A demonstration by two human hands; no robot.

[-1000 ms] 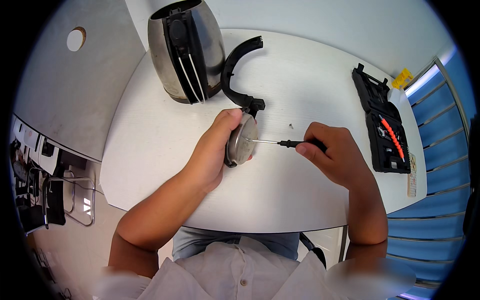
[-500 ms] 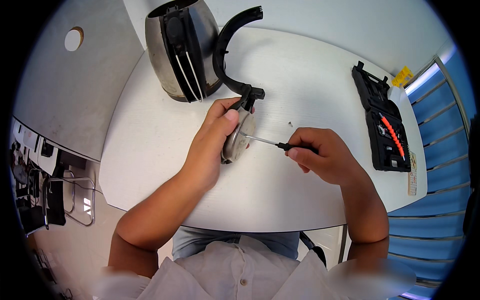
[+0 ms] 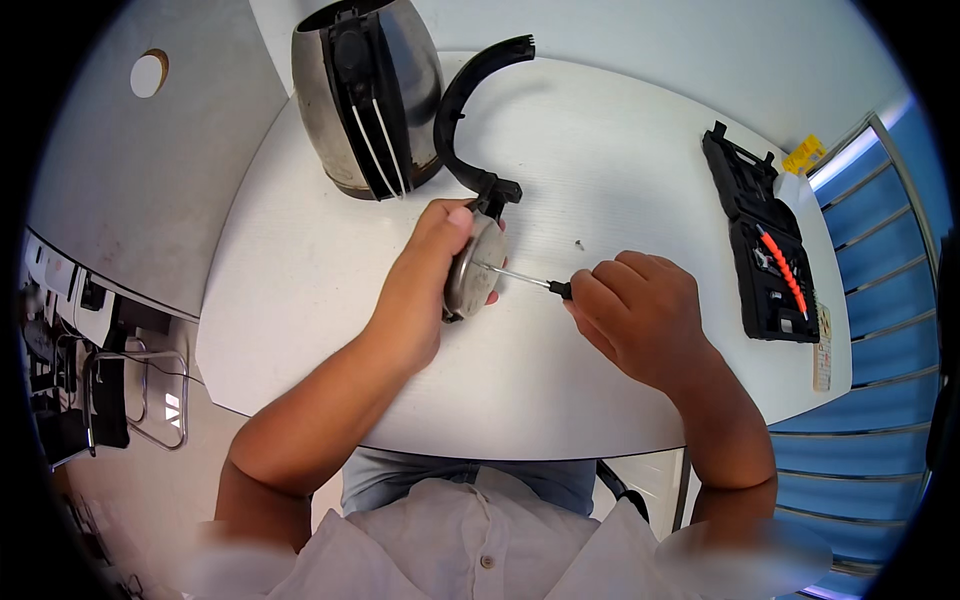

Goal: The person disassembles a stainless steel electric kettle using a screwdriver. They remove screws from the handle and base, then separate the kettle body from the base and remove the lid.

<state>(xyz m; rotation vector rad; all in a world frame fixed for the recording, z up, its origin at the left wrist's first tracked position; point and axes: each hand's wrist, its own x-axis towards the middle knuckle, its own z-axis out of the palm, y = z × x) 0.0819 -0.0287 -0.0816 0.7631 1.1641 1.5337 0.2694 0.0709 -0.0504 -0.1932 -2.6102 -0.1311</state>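
Note:
My left hand point(image 3: 425, 268) is closed round a kettle lid point(image 3: 479, 272), a round metal disc with a long curved black handle piece point(image 3: 455, 120) joined at its top. The lid is tilted on edge, its metal face turned to the right. In my right hand point(image 3: 638, 312) is a screwdriver point(image 3: 522, 277); the fist covers most of its black handle. The tip of its shaft meets the lid's face near the middle. Beyond my left hand stands the metal kettle body point(image 3: 318, 110), open at the top, with a black strip and two pale wires down its side.
An open black tool case point(image 3: 752, 250) holding an orange flexible shaft point(image 3: 783, 270) lies at the table's right. Beside it are a pale remote control point(image 3: 822, 350) and a yellow packet point(image 3: 803, 154). A small bit point(image 3: 579, 244) rests on the white table point(image 3: 600, 400). Metal railings stand at right.
My right hand has turned over round the screwdriver handle, so its back now faces up. The lid and its curved handle have shifted slightly; the screwdriver tip stays against the lid.

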